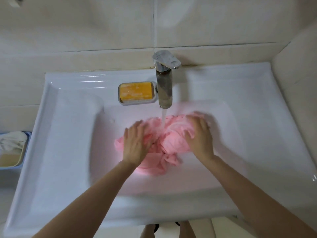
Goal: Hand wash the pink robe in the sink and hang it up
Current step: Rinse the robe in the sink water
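Now: wetting the robe under the running tap

- Far left, beside the sink: blue tub (28,140) holding a white cloth (12,140). Not part of this step.
- White sink (68,134); on its back ledge, an orange soap bar (135,93) in a grey dish (137,103), just left of the tap.
- Left hand (137,143): fingers (139,125) spread and released, pressing flat on the left side of the pink robe (173,140). Edges are blurred, so the hand is likely moving.
- Chrome tap (164,86) is on; the water stream (163,117) falls on the robe between the two hands.
- The robe lies bunched in the middle of the basin, and the cloth under the stream looks wet.
- Right hand (199,136): fingers laid over the right hump of the bundle, pressing, not clenched round it as far as the blur allows.

Judgement: early washing stage, soaking and kneading. No lather is visible on the fabric.

Next move calls for turning the bundle so that dry folds meet the water, then one hand reaching left for the soap. Hanging is well off.
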`<action>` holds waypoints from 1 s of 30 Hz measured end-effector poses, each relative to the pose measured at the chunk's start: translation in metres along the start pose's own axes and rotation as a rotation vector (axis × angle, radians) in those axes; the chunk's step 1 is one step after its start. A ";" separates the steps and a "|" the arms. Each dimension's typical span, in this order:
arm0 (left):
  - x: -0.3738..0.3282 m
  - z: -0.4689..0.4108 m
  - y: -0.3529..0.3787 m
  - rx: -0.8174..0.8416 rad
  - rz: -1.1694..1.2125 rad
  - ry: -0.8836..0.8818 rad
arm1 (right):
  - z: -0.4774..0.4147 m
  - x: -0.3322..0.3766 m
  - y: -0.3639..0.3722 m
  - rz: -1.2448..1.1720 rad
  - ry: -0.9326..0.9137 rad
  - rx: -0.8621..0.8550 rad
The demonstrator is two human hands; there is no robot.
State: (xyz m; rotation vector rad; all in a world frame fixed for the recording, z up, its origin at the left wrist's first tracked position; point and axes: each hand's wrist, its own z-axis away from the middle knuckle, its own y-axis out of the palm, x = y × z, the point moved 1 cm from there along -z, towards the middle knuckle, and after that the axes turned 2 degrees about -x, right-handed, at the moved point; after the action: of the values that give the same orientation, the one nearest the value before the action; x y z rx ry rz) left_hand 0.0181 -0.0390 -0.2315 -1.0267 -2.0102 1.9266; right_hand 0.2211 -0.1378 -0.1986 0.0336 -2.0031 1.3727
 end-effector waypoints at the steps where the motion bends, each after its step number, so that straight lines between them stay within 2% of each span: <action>1: -0.004 0.004 0.008 0.177 -0.061 0.122 | 0.007 0.003 0.008 0.016 -0.108 0.098; 3: -0.005 0.010 0.021 0.571 -0.208 0.135 | 0.017 0.001 0.028 0.140 -0.234 0.442; 4: -0.002 0.011 0.025 0.696 -0.272 0.106 | 0.018 -0.004 0.037 0.223 -0.229 0.614; 5: -0.001 0.009 0.026 0.753 -0.309 0.089 | 0.016 -0.010 0.045 0.282 -0.182 0.729; 6: -0.001 0.007 0.026 0.759 -0.322 0.087 | 0.012 -0.013 0.051 0.317 -0.130 0.786; 9: 0.000 0.006 0.026 0.746 -0.291 0.109 | 0.005 -0.016 0.066 0.360 -0.019 0.802; 12: -0.003 0.021 0.027 0.766 -0.258 0.158 | 0.015 -0.017 0.073 0.466 -0.081 0.781; 15: -0.009 0.035 0.030 0.717 -0.164 0.158 | 0.025 -0.016 0.071 0.403 -0.107 0.818; 18: -0.022 0.040 0.030 0.648 -0.069 0.051 | 0.034 -0.001 0.058 0.187 -0.044 0.804; 20: -0.026 0.041 0.026 0.643 -0.011 -0.013 | 0.040 0.008 0.045 -0.017 0.094 0.884; 22: -0.018 0.043 0.022 0.656 0.030 0.022 | 0.042 0.010 0.034 -0.145 0.167 0.986; 23: -0.012 0.046 0.019 0.646 0.043 0.054 | 0.041 0.007 0.031 -0.201 0.227 0.985; 25: 0.002 0.051 0.014 0.510 0.062 0.110 | 0.036 0.000 0.024 -0.456 0.526 0.890; 27: 0.009 0.054 0.008 0.412 0.057 0.095 | 0.029 0.000 0.020 -0.889 0.864 0.704; 28: 0.011 0.053 0.007 0.348 0.039 0.095 | 0.023 0.005 0.016 -1.089 0.970 0.625; 30: 0.009 0.045 0.002 0.206 0.046 0.085 | 0.011 0.014 0.009 -1.368 1.043 0.558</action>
State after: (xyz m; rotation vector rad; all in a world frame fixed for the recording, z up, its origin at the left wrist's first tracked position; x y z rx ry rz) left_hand -0.0133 -0.0700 -0.2433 -1.0908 -1.7153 2.0256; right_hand 0.2009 -0.1382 -0.1998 0.6502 -0.3830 0.6533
